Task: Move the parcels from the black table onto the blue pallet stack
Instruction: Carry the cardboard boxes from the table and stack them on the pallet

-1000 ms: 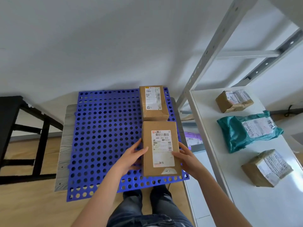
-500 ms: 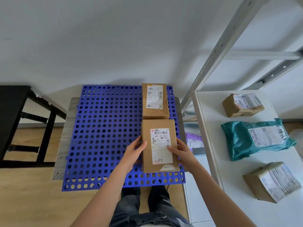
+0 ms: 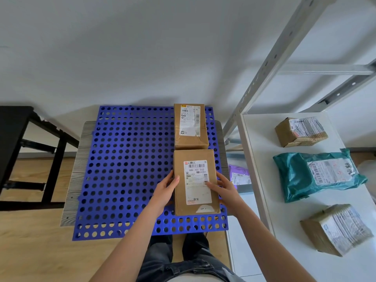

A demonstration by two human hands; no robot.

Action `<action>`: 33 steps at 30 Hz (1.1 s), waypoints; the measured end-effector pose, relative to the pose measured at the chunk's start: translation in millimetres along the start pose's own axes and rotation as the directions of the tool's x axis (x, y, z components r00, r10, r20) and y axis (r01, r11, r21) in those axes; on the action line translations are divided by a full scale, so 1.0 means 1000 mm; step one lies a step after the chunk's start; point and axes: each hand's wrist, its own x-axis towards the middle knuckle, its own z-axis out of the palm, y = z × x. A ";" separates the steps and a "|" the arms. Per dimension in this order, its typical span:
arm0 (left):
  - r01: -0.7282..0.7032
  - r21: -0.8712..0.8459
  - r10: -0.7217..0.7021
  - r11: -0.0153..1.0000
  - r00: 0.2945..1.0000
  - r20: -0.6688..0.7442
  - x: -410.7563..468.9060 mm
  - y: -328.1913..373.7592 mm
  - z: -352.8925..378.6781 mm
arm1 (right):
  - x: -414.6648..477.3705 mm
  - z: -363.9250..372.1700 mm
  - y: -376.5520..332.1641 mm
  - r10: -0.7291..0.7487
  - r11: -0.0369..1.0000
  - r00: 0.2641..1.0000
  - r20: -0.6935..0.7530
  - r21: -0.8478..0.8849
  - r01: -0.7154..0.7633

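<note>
Parcel [image 3: 196, 182] lay on blue pallet stack [image 3: 126, 159], just beside far parcel [image 3: 191, 127]. Left hand [image 3: 165, 188] and right hand [image 3: 222, 189] clasped its long sides. Risk: sloppy release could drag it toward the pallet's near edge.

matt blue plastic pallet stack [image 3: 126, 159], matt brown cardboard front parcel [image 3: 195, 156] with smooth white paper label [image 3: 196, 188], glossy teal plastic mailer [image 3: 295, 176], grey metal shelf frame [image 3: 270, 60], smooth white shelf [image 3: 284, 216], rough grey wood-grain board [image 3: 78, 169]
</note>
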 end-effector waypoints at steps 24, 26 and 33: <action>-0.218 0.177 0.270 0.960 0.891 -0.364 -0.026 0.032 0.003 | 0.001 -0.008 -0.032 -0.224 0.934 0.970 -0.092 -0.304 0.187; -0.247 0.152 0.288 0.957 0.870 -0.401 -0.035 0.034 0.002 | -0.003 -0.008 -0.041 -0.290 0.909 0.955 -0.067 -0.331 0.253; -0.388 0.071 0.368 0.919 0.776 -0.512 -0.071 0.041 0.007 | -0.022 -0.007 -0.067 -0.482 0.759 0.871 0.098 -0.450 0.470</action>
